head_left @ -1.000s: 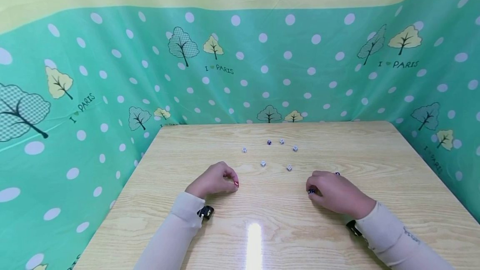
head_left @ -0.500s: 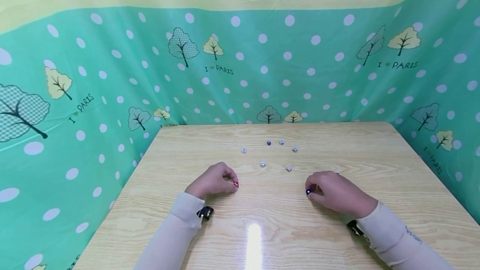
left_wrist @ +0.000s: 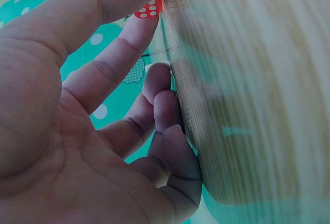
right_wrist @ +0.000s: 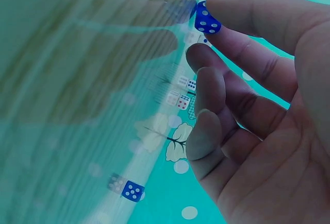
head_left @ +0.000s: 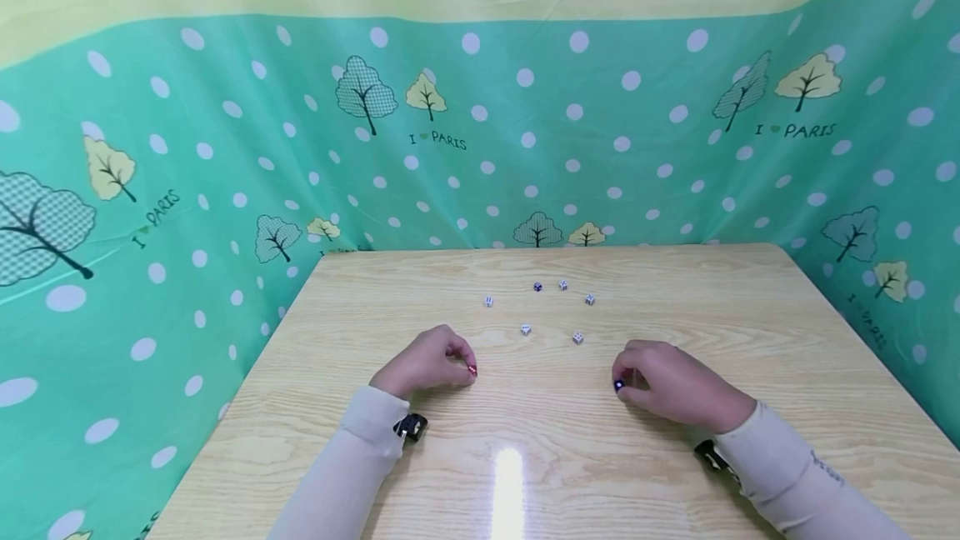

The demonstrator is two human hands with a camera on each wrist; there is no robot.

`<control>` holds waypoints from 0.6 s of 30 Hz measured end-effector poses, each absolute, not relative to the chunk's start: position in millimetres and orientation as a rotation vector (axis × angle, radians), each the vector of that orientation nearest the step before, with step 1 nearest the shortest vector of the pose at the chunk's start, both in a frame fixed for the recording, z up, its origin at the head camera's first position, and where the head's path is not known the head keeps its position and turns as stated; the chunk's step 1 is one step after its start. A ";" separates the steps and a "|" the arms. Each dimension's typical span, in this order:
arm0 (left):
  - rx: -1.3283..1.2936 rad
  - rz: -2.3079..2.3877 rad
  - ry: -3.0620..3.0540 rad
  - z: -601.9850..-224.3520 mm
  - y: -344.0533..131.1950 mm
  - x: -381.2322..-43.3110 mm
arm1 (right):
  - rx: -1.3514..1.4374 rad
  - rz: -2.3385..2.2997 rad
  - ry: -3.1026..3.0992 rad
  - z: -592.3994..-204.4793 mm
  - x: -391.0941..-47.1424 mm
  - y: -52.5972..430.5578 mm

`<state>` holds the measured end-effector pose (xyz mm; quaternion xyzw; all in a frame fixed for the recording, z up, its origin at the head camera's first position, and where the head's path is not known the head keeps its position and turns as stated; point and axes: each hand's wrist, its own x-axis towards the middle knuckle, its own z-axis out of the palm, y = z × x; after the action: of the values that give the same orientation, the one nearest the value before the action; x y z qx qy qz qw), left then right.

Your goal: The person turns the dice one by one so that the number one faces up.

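Observation:
Between thumb and index finger my left hand (head_left: 429, 359) pinches a red die (left_wrist: 148, 10) with white pips, low at the table surface. Its other fingers curl loosely against the wood in the left wrist view. On the right, my right hand (head_left: 675, 382) pinches a blue die (right_wrist: 207, 19) with white pips, also down at the table. A second blue die (right_wrist: 133, 191) lies on the table beyond that hand; the hand covers nearly all of it in the head view. White dice, one of them (head_left: 577, 338) nearest the right hand, lie between and beyond both hands.
Farther back on the wooden table (head_left: 510, 407) are a dark blue die (head_left: 537, 287) and white dice, including one (head_left: 488, 302) at the left and one (head_left: 589, 300) at the right. A green dotted curtain (head_left: 480, 148) hangs behind the table and along its sides.
The blue die in my right hand has turned in the fingers and shows a different face. My left hand has stayed in place with the red die, and the loose dice lie as before.

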<state>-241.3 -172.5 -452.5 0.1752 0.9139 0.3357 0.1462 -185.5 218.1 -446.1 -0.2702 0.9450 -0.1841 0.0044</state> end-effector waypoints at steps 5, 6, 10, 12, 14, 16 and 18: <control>0.500 0.967 2.624 -451.3 -172.2 -242.0 | -0.835 -0.561 2.962 -446.4 -185.9 218.1; 0.504 0.967 2.624 -451.1 -172.2 -242.2 | -0.835 -0.559 2.963 -446.3 -185.9 218.0; 0.514 0.964 2.624 -450.8 -172.5 -242.8 | -0.836 -0.550 2.969 -445.5 -185.8 217.7; 0.515 0.962 2.625 -451.2 -172.7 -242.9 | -0.836 -0.545 2.971 -445.0 -185.7 217.4; 0.514 0.963 2.625 -452.1 -173.0 -242.9 | -0.838 -0.538 2.975 -444.7 -185.7 217.2; 0.512 0.963 2.624 -452.5 -172.9 -242.7 | -0.840 -0.531 2.980 -444.2 -185.4 217.3; 0.507 0.965 2.621 -452.7 -172.9 -242.4 | -0.837 -0.523 2.987 -443.8 -185.3 217.9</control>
<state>-242.4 -172.9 -452.7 0.1765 0.9128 0.3359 0.1510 -185.3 217.9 -443.8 -0.2661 0.9495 -0.1662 -0.0020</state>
